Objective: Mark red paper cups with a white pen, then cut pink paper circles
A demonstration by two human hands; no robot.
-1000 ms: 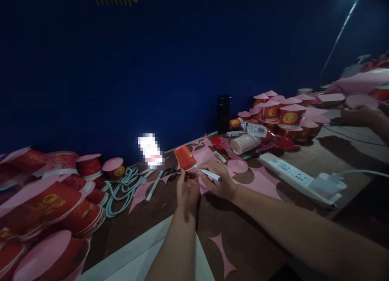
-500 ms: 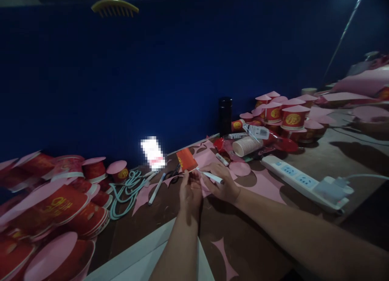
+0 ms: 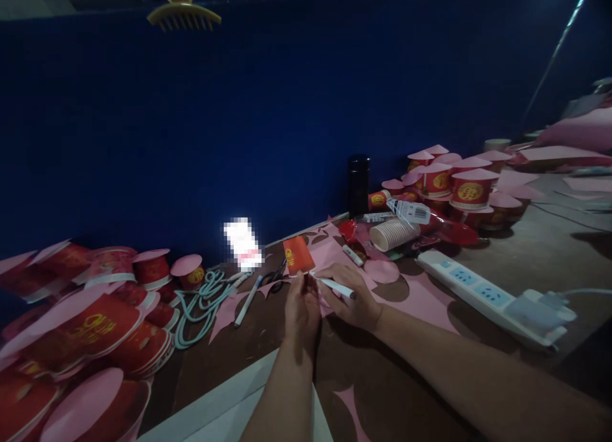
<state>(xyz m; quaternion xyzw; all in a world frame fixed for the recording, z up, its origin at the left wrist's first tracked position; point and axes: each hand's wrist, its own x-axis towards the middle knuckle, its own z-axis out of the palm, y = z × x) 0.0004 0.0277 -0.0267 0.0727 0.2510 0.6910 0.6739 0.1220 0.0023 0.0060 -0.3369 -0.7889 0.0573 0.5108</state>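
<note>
In the middle of the table, my left hand (image 3: 302, 305) is closed on the lower edge of a red paper cup (image 3: 299, 254) with gold characters. My right hand (image 3: 354, 296) grips a white marker pen (image 3: 338, 287) with a dark end. The pen's tip is at the cup's pale rim, beside my left fingertips; whether it touches, I cannot tell. Dark-handled scissors (image 3: 276, 280) and another white pen (image 3: 247, 302) lie to the left of my left hand. Cut pink paper (image 3: 329, 254) spreads behind and under my hands.
Red cups with pink paper discs (image 3: 150, 266) crowd the left, near a coiled pale cable (image 3: 198, 314). A bright blurred screen (image 3: 243, 243) stands behind. On the right are a power strip (image 3: 478, 289), stacked paper cups (image 3: 394, 235), a black bottle (image 3: 358, 185) and more topped cups (image 3: 473, 190).
The whole view has shifted slightly, so most things sit a little further right. Both hands keep their holds on the cup and the marker pen, the tip still at the rim.
</note>
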